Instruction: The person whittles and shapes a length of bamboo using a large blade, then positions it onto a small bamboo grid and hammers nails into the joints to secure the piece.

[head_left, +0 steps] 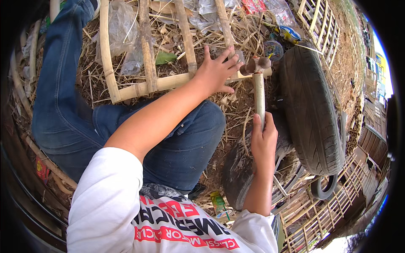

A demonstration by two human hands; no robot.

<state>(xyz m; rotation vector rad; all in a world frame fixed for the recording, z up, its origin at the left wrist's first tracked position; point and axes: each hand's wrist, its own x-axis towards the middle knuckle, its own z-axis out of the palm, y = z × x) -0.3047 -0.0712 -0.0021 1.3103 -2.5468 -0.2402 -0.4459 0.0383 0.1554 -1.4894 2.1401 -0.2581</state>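
My left hand (pixel 216 71) lies flat with spread fingers on a bamboo frame (pixel 147 86), pressing on the joint where an upright slat meets the lower crossbar. My right hand (pixel 263 141) grips the pale wooden handle of a hammer (pixel 258 90). The hammer's dark metal head is just right of my left fingertips, at the end of the crossbar. The bamboo frame has several parallel slats and lies on dry straw in front of my knees, which are in blue jeans.
A worn black tyre (pixel 310 109) lies just right of the hammer. Finished bamboo lattice panels (pixel 320 211) lie at the lower right and another (pixel 320 23) at the upper right. Clear plastic bags (pixel 122 33), straw and scraps cover the ground.
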